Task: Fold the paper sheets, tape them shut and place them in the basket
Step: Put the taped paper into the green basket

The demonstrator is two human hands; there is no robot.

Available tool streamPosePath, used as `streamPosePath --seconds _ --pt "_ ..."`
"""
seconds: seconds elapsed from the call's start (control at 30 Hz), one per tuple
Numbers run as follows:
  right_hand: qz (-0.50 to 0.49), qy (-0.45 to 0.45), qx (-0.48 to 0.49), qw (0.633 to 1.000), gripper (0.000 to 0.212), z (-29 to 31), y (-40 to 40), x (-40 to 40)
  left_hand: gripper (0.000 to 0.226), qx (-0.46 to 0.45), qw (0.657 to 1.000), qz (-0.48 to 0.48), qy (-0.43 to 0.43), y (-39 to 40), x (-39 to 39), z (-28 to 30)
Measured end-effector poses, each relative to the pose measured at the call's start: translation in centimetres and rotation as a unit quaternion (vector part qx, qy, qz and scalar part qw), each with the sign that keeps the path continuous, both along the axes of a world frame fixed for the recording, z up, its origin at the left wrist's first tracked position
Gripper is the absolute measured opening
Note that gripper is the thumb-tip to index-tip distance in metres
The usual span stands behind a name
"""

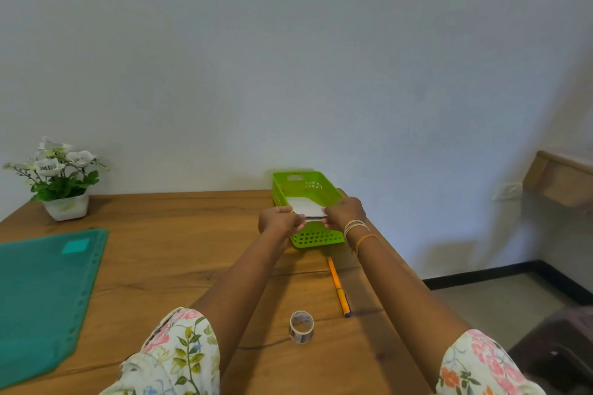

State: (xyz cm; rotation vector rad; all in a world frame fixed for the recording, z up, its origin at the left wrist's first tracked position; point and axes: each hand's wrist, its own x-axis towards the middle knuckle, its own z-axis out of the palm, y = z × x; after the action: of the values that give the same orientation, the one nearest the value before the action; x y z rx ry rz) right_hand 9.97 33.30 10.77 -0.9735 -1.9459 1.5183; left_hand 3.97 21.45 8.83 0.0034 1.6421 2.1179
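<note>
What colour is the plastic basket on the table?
Bright green plastic basket; seen best in the head view.

Basket [316,236] at table's [179,253] far right edge; pen [338,286], tape roll [301,327] nearer; folder [41,295] left.

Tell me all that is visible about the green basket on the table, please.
The green basket is a rectangular bright-green tray that looks like plastic, with lattice-holed walls and a handle slot in its far end. It stands upright near the table's far right corner. White paper lies inside or just above it, gripped by the left hand and right hand.
</note>
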Motion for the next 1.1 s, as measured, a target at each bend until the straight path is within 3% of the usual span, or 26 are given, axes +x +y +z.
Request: streamPosePath --seconds 0.13,0.27,0.33,0.4,0.47,0.53,0.8,0.97,1.1 --pt "-0.064 -0.008 0.115 0.991 0.015 -1.2 -1.0 2.3 0.039 -0.083 0.994 -0.018 0.065 -1.7 1.4 -0.6" --pt "0.010 -0.102 0.180 0.978 0.015 -2.9 -2.2 4.9 0.026 -0.171 0.965 -0.157 0.120 -4.8 3.8 -1.0" --pt "0.059 -0.178 0.218 0.958 0.006 -3.9 -2.9 6.2 0.028 -0.203 0.938 -0.256 0.118 -6.4 5.1 -1.5" --pt "0.073 -0.245 0.253 0.933 0.024 -5.0 -3.5 7.5 0.037 -0.247 0.898 -0.334 0.144 -7.7 6.4 -2.4" --pt "0.058 -0.282 0.279 0.916 0.039 -6.0 -4.2 8.8 0.056 -0.299 0.853 -0.361 0.229 -8.5 7.5 -4.0" --pt "0.046 -0.300 0.281 0.910 0.038 -6.6 -4.9 9.8 0.067 -0.322 0.828 -0.340 0.309 -9.0 8.5 -5.5" --pt "0.040 -0.274 0.286 0.918 0.023 -8.3 -5.8 11.5 0.028 -0.313 0.832 -0.244 0.388 -8.3 9.9 -6.4" --pt "0.054 -0.238 0.294 0.924 0.022 -8.8 -5.4 11.2 0.025 -0.312 0.850 -0.152 0.397 -5.7 9.2 -6.9" --pt "0.032 -0.183 0.271 0.944 0.020 -9.2 -4.6 11.0 0.033 -0.278 0.883 -0.087 0.367 -3.5 8.4 -7.0"
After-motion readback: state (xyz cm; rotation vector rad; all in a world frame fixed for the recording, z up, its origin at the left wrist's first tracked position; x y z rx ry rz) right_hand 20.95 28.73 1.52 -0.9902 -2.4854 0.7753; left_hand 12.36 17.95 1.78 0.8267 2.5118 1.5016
